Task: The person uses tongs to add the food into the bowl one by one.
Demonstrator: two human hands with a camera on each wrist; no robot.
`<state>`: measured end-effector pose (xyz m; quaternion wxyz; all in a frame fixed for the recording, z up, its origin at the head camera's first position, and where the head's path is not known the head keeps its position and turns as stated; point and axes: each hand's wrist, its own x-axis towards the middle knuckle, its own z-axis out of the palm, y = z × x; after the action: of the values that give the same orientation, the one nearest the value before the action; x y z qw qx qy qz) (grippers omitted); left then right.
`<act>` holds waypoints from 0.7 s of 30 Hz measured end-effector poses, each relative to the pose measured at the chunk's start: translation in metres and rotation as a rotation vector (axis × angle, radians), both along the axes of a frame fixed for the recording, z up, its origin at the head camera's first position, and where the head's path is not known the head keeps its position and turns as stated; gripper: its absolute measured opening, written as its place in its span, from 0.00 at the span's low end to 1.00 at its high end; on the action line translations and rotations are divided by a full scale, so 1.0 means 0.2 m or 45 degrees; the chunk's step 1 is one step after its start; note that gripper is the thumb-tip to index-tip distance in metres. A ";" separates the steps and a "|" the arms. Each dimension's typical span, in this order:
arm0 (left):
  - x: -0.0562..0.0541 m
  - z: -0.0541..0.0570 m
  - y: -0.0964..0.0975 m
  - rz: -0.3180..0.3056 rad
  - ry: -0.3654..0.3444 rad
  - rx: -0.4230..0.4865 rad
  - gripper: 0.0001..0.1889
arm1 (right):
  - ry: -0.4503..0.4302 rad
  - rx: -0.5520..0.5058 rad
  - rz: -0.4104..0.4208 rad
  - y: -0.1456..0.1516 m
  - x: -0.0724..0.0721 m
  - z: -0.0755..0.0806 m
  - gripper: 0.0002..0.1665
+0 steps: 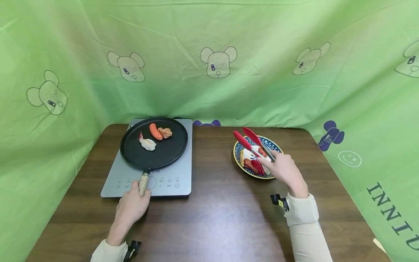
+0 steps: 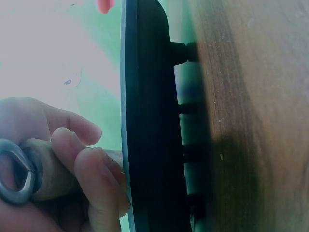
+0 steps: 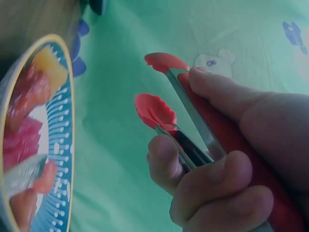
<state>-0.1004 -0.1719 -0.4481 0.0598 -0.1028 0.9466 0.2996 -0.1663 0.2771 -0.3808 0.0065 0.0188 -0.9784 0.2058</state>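
Observation:
My left hand [image 1: 132, 204] grips the wooden handle [image 1: 143, 183] of a round black frying pan [image 1: 163, 154] on an induction cooktop. In the pan lie a sausage [image 1: 155, 131], a browned lump of food [image 1: 165, 133] and a shrimp [image 1: 147, 143] with a red tail. The left wrist view shows my fingers curled round the handle, which ends in a metal ring [image 2: 30, 170]. My right hand [image 1: 284, 168] holds red-tipped tongs [image 3: 193, 113] above a blue-patterned plate [image 1: 238, 160]. The tongs' tips stand apart with nothing between them. Several food pieces, including a sausage [image 1: 250, 165], lie on the plate.
The silver cooktop [image 1: 114, 178] stands at the left of the brown wooden table [image 1: 216, 203]. A green curtain [image 1: 170, 94] with bear drawings hangs behind the table and along both sides.

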 end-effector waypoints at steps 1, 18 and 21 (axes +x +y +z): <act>0.00 0.00 0.00 -0.003 0.002 -0.002 0.26 | -0.002 0.012 -0.002 0.01 0.00 0.00 0.42; -0.01 0.00 0.01 0.018 -0.013 -0.010 0.26 | -0.140 0.102 -0.040 0.27 0.02 -0.02 0.42; -0.01 0.00 0.01 0.017 -0.010 -0.014 0.26 | -0.166 0.116 -0.038 0.30 0.03 -0.02 0.41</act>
<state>-0.1016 -0.1707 -0.4478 0.0609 -0.1106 0.9473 0.2944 -0.1604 0.3380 -0.3851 -0.0551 -0.0088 -0.9853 0.1617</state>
